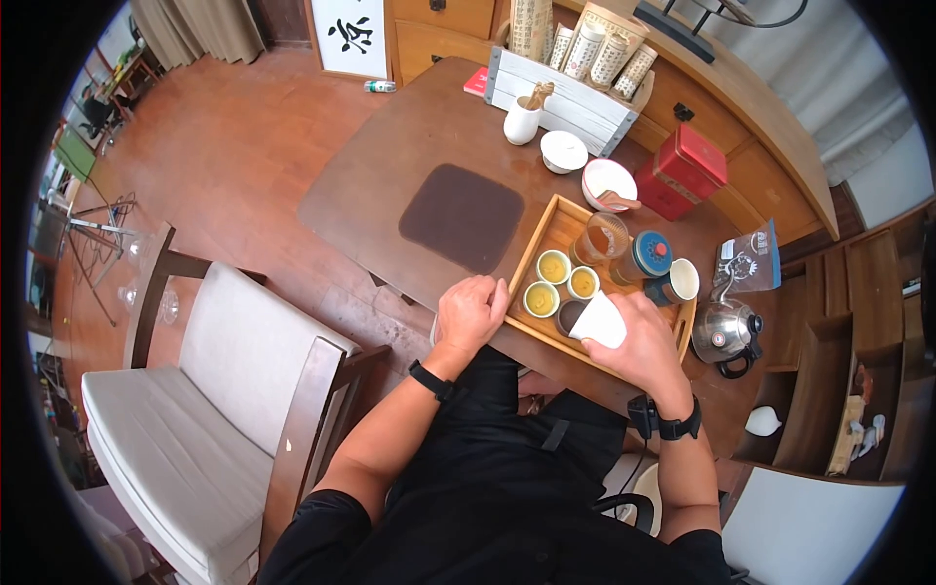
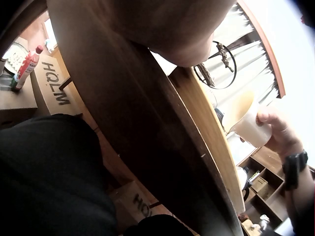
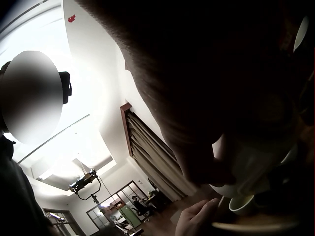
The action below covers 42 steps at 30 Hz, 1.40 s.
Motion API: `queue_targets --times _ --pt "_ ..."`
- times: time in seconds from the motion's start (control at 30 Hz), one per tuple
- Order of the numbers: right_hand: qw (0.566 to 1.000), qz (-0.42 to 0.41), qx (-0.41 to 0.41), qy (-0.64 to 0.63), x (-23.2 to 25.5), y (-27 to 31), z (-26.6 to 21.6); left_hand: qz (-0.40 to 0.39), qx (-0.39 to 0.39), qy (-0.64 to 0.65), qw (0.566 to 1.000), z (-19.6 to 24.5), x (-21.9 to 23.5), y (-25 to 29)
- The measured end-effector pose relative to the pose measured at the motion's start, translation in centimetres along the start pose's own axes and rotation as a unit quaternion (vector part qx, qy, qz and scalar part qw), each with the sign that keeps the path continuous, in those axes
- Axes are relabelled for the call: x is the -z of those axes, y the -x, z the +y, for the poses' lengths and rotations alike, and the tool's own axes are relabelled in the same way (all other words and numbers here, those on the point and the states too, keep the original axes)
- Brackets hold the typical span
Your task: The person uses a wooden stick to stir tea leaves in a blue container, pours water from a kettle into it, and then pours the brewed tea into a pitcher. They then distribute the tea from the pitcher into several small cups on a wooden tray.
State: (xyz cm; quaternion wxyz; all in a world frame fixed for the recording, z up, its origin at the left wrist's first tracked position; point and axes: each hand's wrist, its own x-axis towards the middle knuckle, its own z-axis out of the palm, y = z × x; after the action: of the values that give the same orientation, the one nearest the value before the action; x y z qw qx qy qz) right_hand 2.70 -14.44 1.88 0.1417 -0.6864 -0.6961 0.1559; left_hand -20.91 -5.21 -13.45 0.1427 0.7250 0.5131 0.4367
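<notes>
My right hand (image 1: 639,341) grips a white cup (image 1: 599,322), tilted over a dark-looking small cup (image 1: 570,315) at the near side of a wooden tray (image 1: 531,336). Three small cups of yellow liquid stand beside it: one at the back (image 1: 553,266), one at the front left (image 1: 541,299) and one at the right (image 1: 584,283). In the left wrist view the right hand (image 2: 283,132) pinches the white cup (image 2: 253,129) by its side. My left hand (image 1: 471,314) rests by the tray's left edge, holding nothing visible, its fingers loosely bent.
On the tray also stand a glass cup (image 1: 603,239), a blue-lidded jar (image 1: 650,255) and another cup (image 1: 682,281). A steel kettle (image 1: 723,331) is to the right, a red tin (image 1: 682,171) behind. White bowls (image 1: 564,152) and a dark mat (image 1: 461,217) lie on the table.
</notes>
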Motion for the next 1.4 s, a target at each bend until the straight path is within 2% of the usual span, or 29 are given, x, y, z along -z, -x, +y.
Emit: queue_targets --times 0.2,0.27,0.3,0.37,0.47,0.57,0.63,0.7,0.83,0.97,1.0,1.1,1.13,1.17,1.2,1.27,1.3,1.33,1.37,1.4 --pt "1.000 0.008 -0.010 -0.005 -0.2 0.2 0.3 0.000 -0.001 0.001 1.000 -0.3 -0.3 0.2" --pt "0.992 0.075 -0.021 -0.101 -0.5 0.5 1.2 -0.001 -0.004 0.000 1.000 -0.3 -0.2 0.2" --pt "0.991 0.081 -0.024 -0.101 -0.8 1.0 1.9 0.002 -0.004 -0.002 1.000 -0.3 -0.3 0.2" --pt "0.964 0.117 -0.052 -0.231 -1.9 2.1 4.2 0.001 -0.010 -0.002 1.000 -0.4 -0.5 0.2" --pt "0.938 0.167 -0.098 -0.286 -4.2 3.6 7.2 -0.001 0.005 -0.002 1.000 -0.5 -0.6 0.3" --pt "0.932 0.196 -0.128 -0.276 -5.7 4.2 8.9 -0.005 0.006 0.005 1.000 -0.6 -0.7 0.4" --pt "0.926 0.219 -0.126 -0.280 -7.2 4.2 9.9 -0.008 -0.004 0.013 1.000 -0.9 -0.9 0.5" --pt "0.906 0.227 -0.103 -0.341 -8.7 3.9 10.9 -0.010 0.007 0.008 1.000 -0.7 -0.8 0.4" --pt "0.891 0.207 -0.082 -0.395 -9.5 3.3 11.1 -0.017 0.015 -0.001 1.000 -1.1 -0.9 0.6" --pt "0.903 0.191 -0.096 -0.374 -9.1 3.1 10.9 -0.023 0.004 -0.018 1.000 -1.3 -1.0 0.6" --pt "0.919 0.195 -0.089 -0.331 -8.8 3.1 10.8 -0.025 -0.002 -0.019 1.000 -1.3 -1.0 0.6" --pt "0.929 0.190 -0.096 -0.304 -7.2 4.0 9.6 -0.028 0.012 -0.013 0.999 -1.4 -0.9 0.7" --pt "0.927 0.194 -0.095 -0.306 -6.7 4.6 9.8 -0.036 0.040 0.017 0.998 -1.5 -0.8 0.7" --pt "0.926 0.235 -0.065 -0.287 -6.3 5.5 10.5 -0.044 0.066 0.048 0.996 -1.7 -0.7 0.5" --pt "0.923 0.276 -0.037 -0.265 -5.5 6.5 10.9 -0.044 0.061 0.048 0.996 -2.0 -0.3 0.4" --pt "0.871 0.407 -0.078 -0.265 -3.3 9.3 12.3 -0.050 0.156 0.185 0.969 -2.3 0.5 -0.4" --pt "0.834 0.492 -0.088 -0.234 -2.3 10.3 14.1 -0.056 0.149 0.187 0.969 -1.6 0.5 -1.2" --pt "0.817 0.541 -0.122 -0.157 -0.6 11.6 15.8 -0.051 0.120 0.208 0.969 -0.5 0.8 -2.2" --pt "0.757 0.577 -0.180 -0.248 0.2 12.6 17.9 -0.047 0.092 0.230 0.968 0.7 1.0 -3.2" --pt "0.730 0.608 -0.216 -0.224 1.2 13.3 19.9 -0.061 0.101 0.248 0.962 1.8 0.6 -4.5"
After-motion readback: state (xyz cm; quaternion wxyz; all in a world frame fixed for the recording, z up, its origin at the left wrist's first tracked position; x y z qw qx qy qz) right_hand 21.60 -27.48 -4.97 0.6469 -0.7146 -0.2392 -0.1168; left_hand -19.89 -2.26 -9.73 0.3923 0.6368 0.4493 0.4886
